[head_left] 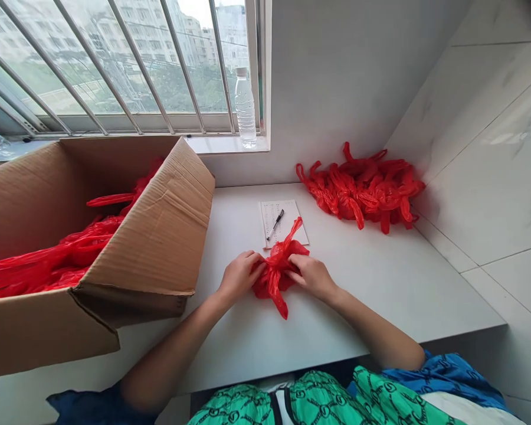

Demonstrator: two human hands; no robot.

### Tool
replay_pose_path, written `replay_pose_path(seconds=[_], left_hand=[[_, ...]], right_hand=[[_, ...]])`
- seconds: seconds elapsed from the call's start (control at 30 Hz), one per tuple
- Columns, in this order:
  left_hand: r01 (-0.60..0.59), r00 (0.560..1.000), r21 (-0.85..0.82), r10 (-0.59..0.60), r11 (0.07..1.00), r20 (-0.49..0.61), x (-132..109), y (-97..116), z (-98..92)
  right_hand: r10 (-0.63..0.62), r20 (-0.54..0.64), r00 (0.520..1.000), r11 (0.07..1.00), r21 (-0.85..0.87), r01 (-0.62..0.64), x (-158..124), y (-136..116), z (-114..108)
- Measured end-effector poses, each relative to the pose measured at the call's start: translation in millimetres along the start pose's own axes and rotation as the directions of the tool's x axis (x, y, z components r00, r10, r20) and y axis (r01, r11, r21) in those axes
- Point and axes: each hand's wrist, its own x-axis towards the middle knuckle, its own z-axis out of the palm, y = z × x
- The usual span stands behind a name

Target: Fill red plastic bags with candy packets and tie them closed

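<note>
A crumpled red plastic bag [276, 271] lies on the white tabletop in front of me, gathered at its middle, with one handle loop pointing away and another towards me. My left hand [242, 273] grips its left side, the fingers closed on the plastic. From the right, my right hand [312, 275] pinches the other side, its fingertips partly hidden in the folds. Just beyond the bag rests a sheet of paper with writing [294, 221], and a black and clear pen [275, 224] lies across it.
An open cardboard box [159, 236] holding more red plastic bags [84, 248] stands at the left. Several bunched red bags [367, 189] are heaped at the back right by the tiled wall [491, 147]. A water bottle [245, 112] stands on the sill of the barred window.
</note>
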Motion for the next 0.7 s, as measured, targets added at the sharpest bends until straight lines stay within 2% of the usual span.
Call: replay_pose_path(seconds=[0.13,0.2,0.27,0.33,0.43,0.53,0.6,0.7], left_hand=[[0.068,0.991,-0.261,-0.096,0.963,-0.098,2,-10,-4.6],[0.1,0.988,-0.295,-0.13,0.95,-0.085,-1,-15,-9.2],[0.098,0.99,-0.283,-0.122,0.954,-0.067,-4,-15,-12.5],[0.065,0.992,-0.232,-0.089,0.971,-0.093,-8,-10,-13.8],[-0.025,0.991,-0.071,0.015,0.997,-0.133,-11,7,-9.1],[-0.183,0.98,0.089,0.189,0.979,-0.058,-8,23,7.9],[-0.258,0.966,0.202,0.259,0.945,0.019,-5,28,24.2],[-0.273,0.962,0.374,0.254,0.886,0.102,-7,24,45.2]], right_hand=[[0.061,0.013,0.998,0.955,0.29,-0.062,-5,9,-8],[0.092,0.015,0.996,0.96,0.263,-0.093,-13,14,-13],[0.087,0.051,0.995,0.983,0.156,-0.094,-21,15,-18],[0.076,0.054,0.996,0.996,0.051,-0.079,-26,11,-22],[0.077,-0.097,0.992,0.994,-0.073,-0.084,-25,0,-26],[0.002,-0.23,0.973,0.981,-0.19,-0.047,-14,-9,-16],[-0.067,-0.213,0.975,0.96,-0.279,0.005,-8,-10,0],[-0.123,-0.137,0.983,0.915,-0.398,0.059,-12,-2,30]])
